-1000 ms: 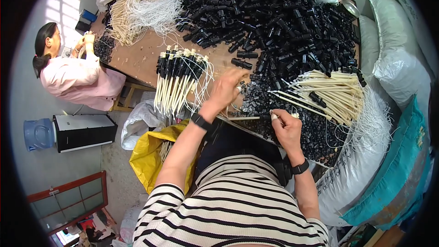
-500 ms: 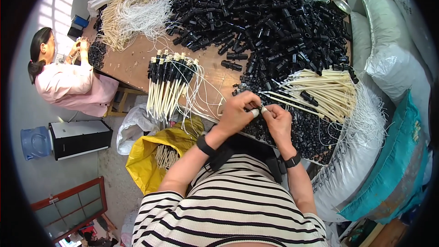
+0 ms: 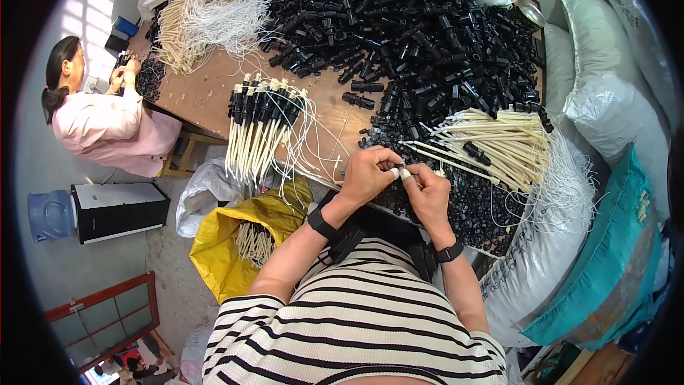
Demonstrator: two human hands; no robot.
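My left hand (image 3: 369,177) and my right hand (image 3: 428,192) meet at the table's near edge, thumbs and fingertips pinched almost together. White covers wrap both thumbs. Whatever sits between the fingertips is tiny and dark; its kind cannot be made out. Under and around the hands spreads a heap of small black plastic pieces (image 3: 463,210). Right of them lies a bundle of cream-coloured sticks (image 3: 506,144) with white strings (image 3: 566,182), one black tubular part (image 3: 477,153) resting on top. To the left, a group of cream sticks fitted with black sleeves (image 3: 258,125) lies at the table edge.
A large pile of black tubular plastic parts (image 3: 420,28) covers the table's far side. More cream sticks (image 3: 178,32) lie far left. An open yellow sack (image 3: 214,242) stands below the left edge; stuffed white sacks (image 3: 605,64) line the right. A co-worker (image 3: 107,121) sits at left.
My hands stay close together, with small shifts of the fingers and the right thumb raised nearer the left. The whole view has slid slightly left. The co-worker's hands have moved a little.
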